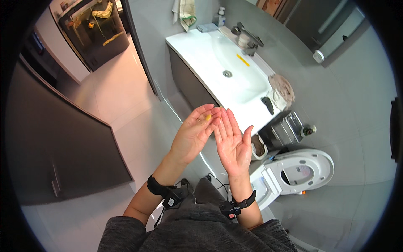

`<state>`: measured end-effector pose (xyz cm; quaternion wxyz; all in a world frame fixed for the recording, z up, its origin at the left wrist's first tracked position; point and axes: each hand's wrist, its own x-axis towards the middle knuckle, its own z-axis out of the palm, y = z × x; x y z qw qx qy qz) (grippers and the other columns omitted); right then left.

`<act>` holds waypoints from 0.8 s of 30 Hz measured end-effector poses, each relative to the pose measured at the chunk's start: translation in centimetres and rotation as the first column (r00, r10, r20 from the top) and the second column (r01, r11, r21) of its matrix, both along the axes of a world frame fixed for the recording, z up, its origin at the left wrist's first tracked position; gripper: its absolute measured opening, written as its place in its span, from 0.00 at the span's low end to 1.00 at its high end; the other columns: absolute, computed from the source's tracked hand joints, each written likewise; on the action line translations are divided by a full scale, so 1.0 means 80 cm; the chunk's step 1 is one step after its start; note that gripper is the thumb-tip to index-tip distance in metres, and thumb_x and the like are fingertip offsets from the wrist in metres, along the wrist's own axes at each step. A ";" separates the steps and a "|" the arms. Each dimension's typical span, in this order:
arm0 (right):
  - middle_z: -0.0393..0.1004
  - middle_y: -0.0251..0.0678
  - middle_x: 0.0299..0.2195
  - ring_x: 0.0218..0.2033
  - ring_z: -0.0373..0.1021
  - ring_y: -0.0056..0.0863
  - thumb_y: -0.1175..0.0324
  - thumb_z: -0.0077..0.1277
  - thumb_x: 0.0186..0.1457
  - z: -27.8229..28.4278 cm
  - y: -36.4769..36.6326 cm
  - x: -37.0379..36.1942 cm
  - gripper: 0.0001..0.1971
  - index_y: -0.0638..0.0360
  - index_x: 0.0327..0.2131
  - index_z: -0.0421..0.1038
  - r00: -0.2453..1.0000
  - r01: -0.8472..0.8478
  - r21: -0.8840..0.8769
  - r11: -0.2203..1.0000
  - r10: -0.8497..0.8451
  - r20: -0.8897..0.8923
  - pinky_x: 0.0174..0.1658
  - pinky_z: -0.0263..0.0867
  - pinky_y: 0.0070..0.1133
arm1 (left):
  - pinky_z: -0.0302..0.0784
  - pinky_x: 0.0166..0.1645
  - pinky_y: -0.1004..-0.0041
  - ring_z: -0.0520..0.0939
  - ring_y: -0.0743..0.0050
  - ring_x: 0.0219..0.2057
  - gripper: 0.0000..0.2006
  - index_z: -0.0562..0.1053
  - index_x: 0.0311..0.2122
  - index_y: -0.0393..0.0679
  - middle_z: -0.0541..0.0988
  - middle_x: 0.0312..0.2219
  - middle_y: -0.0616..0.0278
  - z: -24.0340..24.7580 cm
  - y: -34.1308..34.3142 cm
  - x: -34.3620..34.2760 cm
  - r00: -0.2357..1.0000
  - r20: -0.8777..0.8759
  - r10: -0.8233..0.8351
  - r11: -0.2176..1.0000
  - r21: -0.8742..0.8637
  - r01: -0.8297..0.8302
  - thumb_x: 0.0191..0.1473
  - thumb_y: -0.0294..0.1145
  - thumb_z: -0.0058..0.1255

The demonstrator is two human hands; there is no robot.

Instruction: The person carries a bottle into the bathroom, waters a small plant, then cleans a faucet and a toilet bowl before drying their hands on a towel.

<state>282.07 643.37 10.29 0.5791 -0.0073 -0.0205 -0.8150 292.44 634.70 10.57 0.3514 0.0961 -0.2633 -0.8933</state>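
My left hand [192, 135] is raised in front of me, fingers curved and thumb bent in. A small yellow piece [208, 117] shows at its fingertips, too small to name. Beside it, my right hand [233, 147] lies palm up with its fingers stretched out and nothing in it. The fingertips of both hands meet or nearly meet beyond the front edge of a white washbasin [195, 63]. In the bowl lies a yellow strip [243, 60], up from the round drain [227, 74].
A dark tap [250, 34] and a pump bottle [221, 17] stand at the basin's back. Cloths [277, 98] and a dark item [267, 105] lie at its right end. A toilet [277, 180] with raised lid, a bin [258, 147] and a wire rack [287, 128] are to the right.
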 end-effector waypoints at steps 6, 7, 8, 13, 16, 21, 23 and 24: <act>0.45 0.51 0.62 0.64 0.45 0.40 0.46 0.30 0.61 0.001 -0.123 -0.016 0.37 0.72 0.60 0.45 0.999 -0.022 0.004 1.000 0.022 -0.042 0.67 0.42 0.32 | 0.62 0.59 0.74 0.70 0.70 0.51 0.16 0.65 0.50 0.34 0.71 0.47 0.56 -0.002 -0.125 -0.010 0.987 0.132 0.095 0.983 -0.171 -0.072 0.57 0.25 0.46; 0.46 0.52 0.62 0.64 0.45 0.40 0.46 0.30 0.62 -0.006 -0.149 -0.027 0.36 0.73 0.59 0.45 0.999 -0.009 0.028 1.000 0.011 -0.046 0.66 0.42 0.32 | 0.63 0.59 0.74 0.72 0.69 0.50 0.15 0.67 0.49 0.32 0.73 0.46 0.56 -0.005 -0.153 -0.018 0.980 0.173 0.094 0.979 -0.196 -0.059 0.57 0.25 0.46; 0.46 0.53 0.62 0.64 0.46 0.41 0.47 0.30 0.62 -0.014 -0.175 -0.040 0.36 0.73 0.59 0.46 0.999 0.005 0.053 0.999 -0.003 -0.049 0.66 0.43 0.32 | 0.63 0.59 0.74 0.72 0.69 0.50 0.15 0.67 0.49 0.32 0.73 0.46 0.56 -0.008 -0.178 -0.026 0.979 0.180 0.093 0.976 -0.212 -0.054 0.57 0.25 0.46; 0.50 0.54 0.60 0.62 0.49 0.43 0.52 0.30 0.64 -0.046 -0.282 -0.121 0.32 0.75 0.57 0.48 0.989 0.142 0.112 0.984 -0.145 0.014 0.65 0.46 0.34 | 0.68 0.56 0.77 0.75 0.66 0.48 0.12 0.70 0.44 0.27 0.75 0.42 0.52 -0.020 -0.301 -0.095 0.945 0.320 0.071 0.990 -0.139 -0.027 0.56 0.23 0.47; 0.50 0.56 0.59 0.62 0.49 0.43 0.53 0.29 0.64 -0.062 -0.340 -0.181 0.31 0.75 0.57 0.49 0.975 0.222 0.236 0.946 -0.216 -0.052 0.65 0.47 0.34 | 0.68 0.56 0.77 0.75 0.62 0.48 0.13 0.69 0.43 0.22 0.74 0.42 0.48 -0.028 -0.376 -0.144 0.930 0.364 0.047 0.994 -0.110 -0.007 0.55 0.21 0.46; 0.72 0.51 0.42 0.41 0.73 0.37 0.67 0.36 0.62 -0.094 -0.394 -0.285 0.16 0.73 0.44 0.65 0.694 0.655 0.514 0.554 -0.173 -0.699 0.50 0.67 0.27 | 0.68 0.58 0.76 0.73 0.59 0.51 0.14 0.67 0.44 0.20 0.72 0.43 0.46 -0.077 -0.467 -0.222 0.904 0.421 -0.080 0.996 0.076 0.052 0.54 0.20 0.46; 0.72 0.48 0.41 0.38 0.73 0.32 0.71 0.43 0.59 -0.110 -0.408 -0.335 0.14 0.71 0.46 0.65 0.523 0.823 0.476 0.311 -0.086 -0.848 0.46 0.67 0.22 | 0.68 0.58 0.76 0.72 0.58 0.51 0.13 0.67 0.44 0.20 0.72 0.44 0.45 -0.098 -0.491 -0.253 0.897 0.411 -0.160 0.984 0.137 0.113 0.55 0.19 0.45; 0.73 0.46 0.40 0.37 0.73 0.30 0.72 0.45 0.58 -0.115 -0.414 -0.359 0.15 0.70 0.47 0.65 0.448 0.880 0.436 0.188 -0.025 -0.894 0.46 0.65 0.20 | 0.68 0.58 0.76 0.72 0.58 0.51 0.13 0.67 0.44 0.20 0.72 0.44 0.45 -0.105 -0.501 -0.267 0.893 0.411 -0.185 0.980 0.149 0.134 0.55 0.19 0.45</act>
